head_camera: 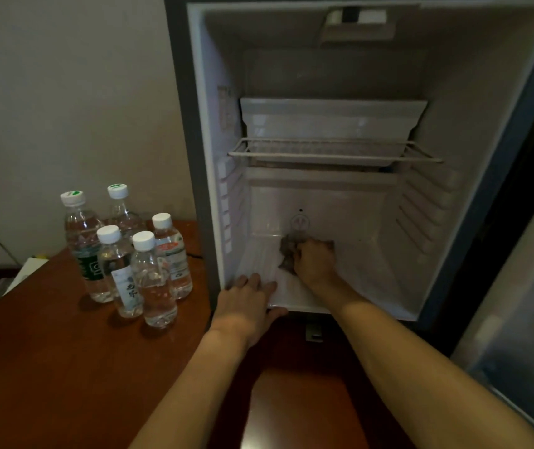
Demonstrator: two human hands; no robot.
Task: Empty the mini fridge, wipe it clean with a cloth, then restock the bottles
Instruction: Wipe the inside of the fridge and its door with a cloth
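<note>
Mini fridge stood on the bench with its door swung open to the right; cavity faced the camera, no bottles seen inside. Wire shelf sat level at mid-height, a clear tray just behind and above it.

Right hand was inside on the fridge floor, fingers curled round a crumpled grey-brown cloth and pressing it down near the back wall. Left hand lay spread and flat over the front lip of the floor, thumb hooked under the edge, holding nothing.

Five water bottles stood upright in a tight cluster on the bench, just left of the fridge, caps on. Long axes vertical, caps up. The cloth was bunched, no clear long axis.

Judged state: emptying done, wiping under way, restock not begun.

Risks, as judged:
- Bottles stood near the left elbow's path; a sideways swing could topple one, and the cluster is tight enough that others would follow.
- Bunched cloth covers little area; corners and side-wall ribs could be missed.
- Wire shelf hangs above the right forearm; lifting the arm carelessly could knock it off its runners.
</note>
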